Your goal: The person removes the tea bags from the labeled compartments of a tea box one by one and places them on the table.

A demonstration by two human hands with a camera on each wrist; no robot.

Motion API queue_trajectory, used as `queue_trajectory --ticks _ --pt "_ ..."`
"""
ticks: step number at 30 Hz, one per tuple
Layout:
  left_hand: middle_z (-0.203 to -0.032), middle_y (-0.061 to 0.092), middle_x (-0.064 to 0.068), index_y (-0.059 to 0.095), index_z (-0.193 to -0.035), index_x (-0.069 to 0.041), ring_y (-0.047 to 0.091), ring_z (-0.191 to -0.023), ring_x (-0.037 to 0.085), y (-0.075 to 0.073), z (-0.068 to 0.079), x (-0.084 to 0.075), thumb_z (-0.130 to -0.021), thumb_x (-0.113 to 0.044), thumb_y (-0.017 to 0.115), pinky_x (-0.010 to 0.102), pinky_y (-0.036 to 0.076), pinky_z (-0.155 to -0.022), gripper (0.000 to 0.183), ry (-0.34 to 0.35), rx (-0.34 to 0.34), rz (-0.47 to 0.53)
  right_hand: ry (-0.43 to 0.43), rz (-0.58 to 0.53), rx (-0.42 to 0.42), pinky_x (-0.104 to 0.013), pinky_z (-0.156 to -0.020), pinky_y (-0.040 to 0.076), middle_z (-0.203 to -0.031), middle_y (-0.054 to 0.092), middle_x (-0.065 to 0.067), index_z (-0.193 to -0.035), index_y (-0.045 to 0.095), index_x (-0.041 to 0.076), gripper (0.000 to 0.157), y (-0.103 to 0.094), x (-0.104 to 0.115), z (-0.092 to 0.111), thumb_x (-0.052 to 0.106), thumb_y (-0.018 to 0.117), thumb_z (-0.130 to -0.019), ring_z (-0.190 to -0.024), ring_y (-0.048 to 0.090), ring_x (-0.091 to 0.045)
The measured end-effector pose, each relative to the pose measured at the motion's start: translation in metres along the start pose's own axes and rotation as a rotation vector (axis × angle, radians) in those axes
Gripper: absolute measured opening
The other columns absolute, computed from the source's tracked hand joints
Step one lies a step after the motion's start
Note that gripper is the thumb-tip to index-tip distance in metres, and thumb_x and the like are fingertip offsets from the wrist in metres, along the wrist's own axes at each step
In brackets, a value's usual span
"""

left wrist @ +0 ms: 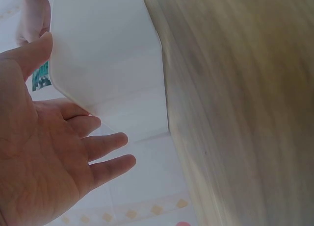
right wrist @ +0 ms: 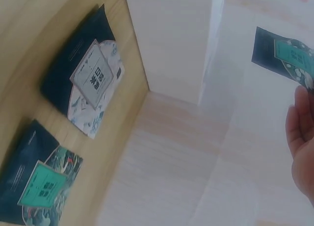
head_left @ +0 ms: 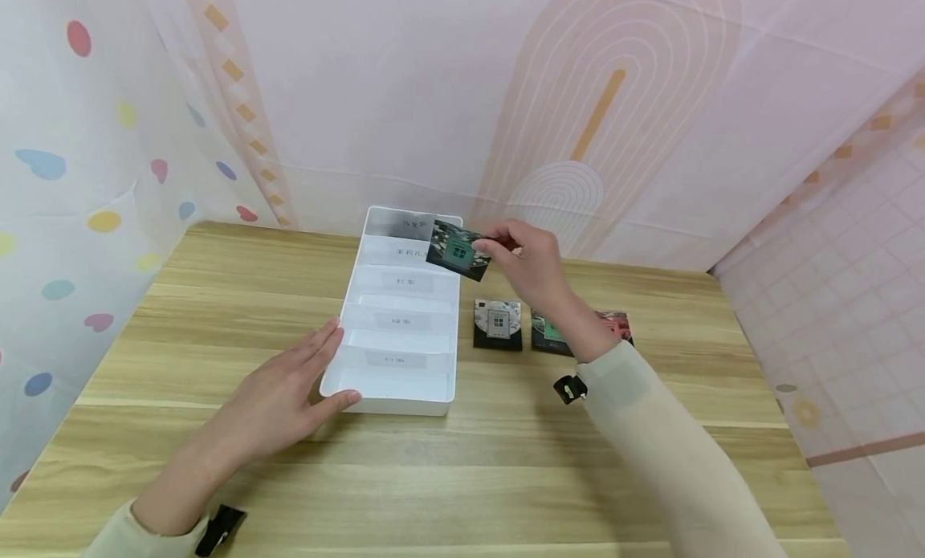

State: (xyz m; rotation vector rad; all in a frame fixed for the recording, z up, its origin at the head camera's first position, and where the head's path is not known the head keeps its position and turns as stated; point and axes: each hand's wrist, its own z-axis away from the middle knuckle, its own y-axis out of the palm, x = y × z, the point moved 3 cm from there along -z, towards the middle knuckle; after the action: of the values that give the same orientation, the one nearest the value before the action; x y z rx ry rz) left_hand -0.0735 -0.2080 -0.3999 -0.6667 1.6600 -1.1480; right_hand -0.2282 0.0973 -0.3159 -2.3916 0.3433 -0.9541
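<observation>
A white divided box (head_left: 455, 333) with several labelled compartments stands on the table. At its near left corner my left hand (head_left: 292, 389) rests, fingers along the left side and thumb on the front edge. In the left wrist view that hand (left wrist: 54, 147) has its fingers fairly straight against the box wall (left wrist: 108, 64). My right hand (head_left: 531, 261) pinches a dark green tea sachet (head_left: 455, 251) by its right edge, over the right side of the far compartments. The right wrist view shows the held sachet (right wrist: 279, 52) raised beyond the box (right wrist: 171, 44).
Right of the box lie a white-and-black sachet (head_left: 497, 325), a green sachet (head_left: 547, 333) and a red sachet (head_left: 614, 323), the latter two partly hidden by my right forearm. A patterned cloth backdrop (head_left: 405, 100) rises behind the wooden table (head_left: 462, 478).
</observation>
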Motion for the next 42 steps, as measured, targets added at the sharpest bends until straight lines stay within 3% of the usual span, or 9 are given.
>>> queue_trajectory --ticks 7,16,25,34,42 --pt "-0.169 0.028 0.021 0.033 -0.160 0.006 0.036 -0.150 0.045 0.001 -0.003 0.000 -0.101 -0.057 0.063 0.063 0.036 -0.117 0.091 -0.006 0.006 0.006 -0.037 -0.004 0.013 -0.024 -0.066 0.050 -0.084 0.072 -0.013 -0.094 0.074 -0.005 0.005 -0.015 0.002 0.013 0.000 0.075 -0.095 -0.073 0.065 -0.022" --pt "-0.169 0.027 0.022 0.032 -0.161 0.006 0.035 -0.150 0.046 -0.001 -0.003 -0.001 -0.101 -0.057 0.064 0.063 0.035 -0.117 0.093 -0.009 0.019 0.008 -0.021 0.018 0.009 -0.025 -0.070 0.055 -0.086 0.073 -0.014 -0.097 0.074 -0.005 0.005 -0.029 0.003 0.029 -0.004 0.070 -0.098 -0.077 0.069 -0.024" --pt "-0.170 0.026 0.021 0.032 -0.161 0.006 0.034 -0.151 0.045 0.000 -0.004 0.001 -0.101 -0.058 0.063 0.062 0.034 -0.118 0.093 -0.013 0.013 0.010 -0.018 0.041 -0.005 -0.026 -0.070 0.056 -0.089 0.075 -0.014 -0.099 0.075 -0.006 0.005 -0.040 0.005 0.045 -0.005 0.072 -0.096 -0.076 0.070 -0.025" --pt "-0.169 0.029 0.022 0.033 -0.160 0.006 0.036 -0.150 0.045 -0.001 -0.002 0.001 -0.100 -0.056 0.065 0.063 0.037 -0.116 0.092 0.003 -0.005 0.008 0.062 0.017 -0.015 -0.022 -0.064 0.051 -0.085 0.074 -0.012 -0.098 0.076 -0.004 0.006 -0.045 0.002 0.065 -0.007 0.071 -0.095 -0.071 0.067 -0.025" --pt "-0.168 0.030 0.022 0.035 -0.159 0.007 0.038 -0.149 0.045 0.000 0.000 0.001 -0.101 -0.055 0.065 0.063 0.037 -0.115 0.091 0.005 -0.011 0.005 0.145 0.071 0.034 -0.022 -0.061 0.049 -0.089 0.076 -0.007 -0.102 0.078 0.000 0.008 -0.046 -0.002 0.087 0.000 0.073 -0.097 -0.073 0.066 -0.015"
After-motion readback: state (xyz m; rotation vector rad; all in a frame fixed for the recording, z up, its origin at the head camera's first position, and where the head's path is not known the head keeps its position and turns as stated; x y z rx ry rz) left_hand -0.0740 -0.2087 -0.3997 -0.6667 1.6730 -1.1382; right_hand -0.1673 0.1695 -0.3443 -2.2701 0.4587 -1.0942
